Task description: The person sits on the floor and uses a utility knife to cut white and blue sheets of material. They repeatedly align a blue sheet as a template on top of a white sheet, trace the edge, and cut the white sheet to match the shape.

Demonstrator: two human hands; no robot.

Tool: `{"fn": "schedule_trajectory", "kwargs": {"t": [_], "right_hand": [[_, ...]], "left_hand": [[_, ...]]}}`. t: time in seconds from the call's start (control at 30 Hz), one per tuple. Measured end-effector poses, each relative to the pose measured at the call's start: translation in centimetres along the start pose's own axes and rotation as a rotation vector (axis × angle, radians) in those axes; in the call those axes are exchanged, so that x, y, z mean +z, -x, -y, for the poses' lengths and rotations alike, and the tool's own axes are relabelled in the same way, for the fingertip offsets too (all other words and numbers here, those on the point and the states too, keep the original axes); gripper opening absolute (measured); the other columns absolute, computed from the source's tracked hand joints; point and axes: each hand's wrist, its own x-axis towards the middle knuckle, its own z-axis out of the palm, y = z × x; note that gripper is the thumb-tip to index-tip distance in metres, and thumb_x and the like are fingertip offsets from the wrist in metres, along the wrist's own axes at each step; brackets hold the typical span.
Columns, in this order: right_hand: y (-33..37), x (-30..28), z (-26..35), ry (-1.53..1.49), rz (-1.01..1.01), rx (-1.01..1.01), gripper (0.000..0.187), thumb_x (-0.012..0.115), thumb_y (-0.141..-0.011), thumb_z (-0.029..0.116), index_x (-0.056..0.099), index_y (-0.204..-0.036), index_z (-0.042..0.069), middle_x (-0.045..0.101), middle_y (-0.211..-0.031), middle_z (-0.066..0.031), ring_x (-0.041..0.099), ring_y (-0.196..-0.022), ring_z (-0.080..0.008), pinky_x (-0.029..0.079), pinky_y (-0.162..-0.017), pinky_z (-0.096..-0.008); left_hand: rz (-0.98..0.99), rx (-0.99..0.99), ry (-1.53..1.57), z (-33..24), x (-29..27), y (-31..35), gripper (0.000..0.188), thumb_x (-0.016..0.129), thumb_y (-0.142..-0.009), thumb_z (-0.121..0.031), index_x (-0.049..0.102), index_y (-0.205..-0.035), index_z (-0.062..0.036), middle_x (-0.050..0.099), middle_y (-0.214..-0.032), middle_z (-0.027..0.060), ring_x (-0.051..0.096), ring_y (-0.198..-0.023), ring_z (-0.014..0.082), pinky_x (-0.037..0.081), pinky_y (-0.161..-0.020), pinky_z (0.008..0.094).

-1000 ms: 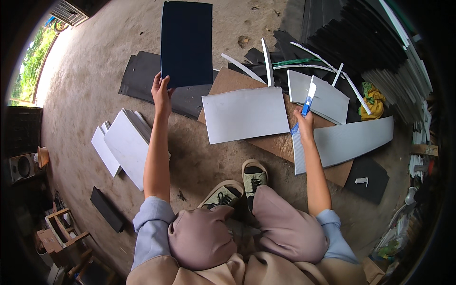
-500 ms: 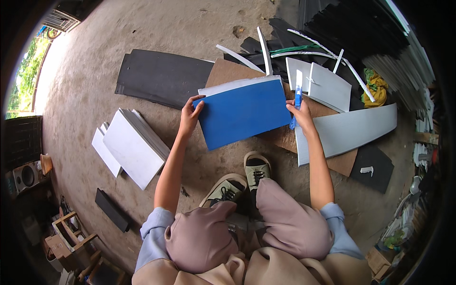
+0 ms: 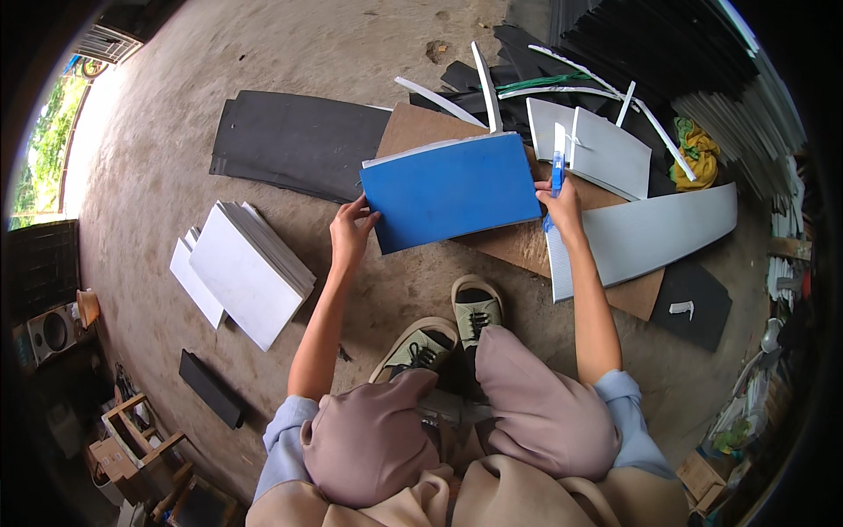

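A flat blue rectangular panel (image 3: 452, 193) is held up in front of me, with a white edge showing along its far side. My left hand (image 3: 353, 230) grips its left edge near the lower corner, fingers closed on it. At the opposite edge, my right hand (image 3: 562, 209) pinches the panel while also holding a blue utility knife (image 3: 558, 171), blade upward. Under and beyond the panel lies a brown board (image 3: 421, 125). A pale grey ribbed sheet (image 3: 650, 230) rests on the floor by my right forearm.
White panels (image 3: 246, 272) are stacked on the concrete floor at left. Dark sheets (image 3: 290, 132) lie beyond them. White pieces (image 3: 606, 151), thin strips and a yellow-green cloth (image 3: 696, 156) are at the far right. A narrow black piece (image 3: 211, 388) sits near left. My shoes (image 3: 417, 349) are close by.
The blue panel has shifted slightly away from me, its near edge lifting and its slant flattening a little. My left hand has slid lower along its edge; the knife stays in my right hand.
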Motion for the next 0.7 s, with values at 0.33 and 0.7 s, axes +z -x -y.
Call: {"fn": "schedule_trajectory", "kwargs": {"t": [0.33,0.7], "right_hand": [[-0.1,0.1,-1.4,-0.074,0.001,0.05,0.021,0.06,-0.069,-0.001,0.045,-0.084,0.002,0.064,-0.084,-0.0102,0.061,-0.078,-0.0188,0.046,-0.07,-0.0285],[-0.8,0.8,-1.6,0.021,0.008,-0.019,0.029,0.068,-0.064,0.002,0.046,-0.083,0.002,0.063,-0.08,-0.0098,0.06,-0.072,-0.0168,0.047,-0.065,-0.0283]], "left_hand": [[0.004,0.005,-0.035,0.5,0.4,-0.1,0.042,0.066,-0.071,-0.01,0.054,-0.111,-0.0028,0.056,-0.097,0.0132,0.06,-0.084,0.0195,0.046,-0.076,0.0297],[-0.007,-0.004,-0.078,2.4,0.5,-0.7,0.04,0.067,-0.07,-0.015,0.057,-0.107,-0.0024,0.057,-0.098,0.0129,0.061,-0.081,0.021,0.046,-0.073,0.0307]]}}
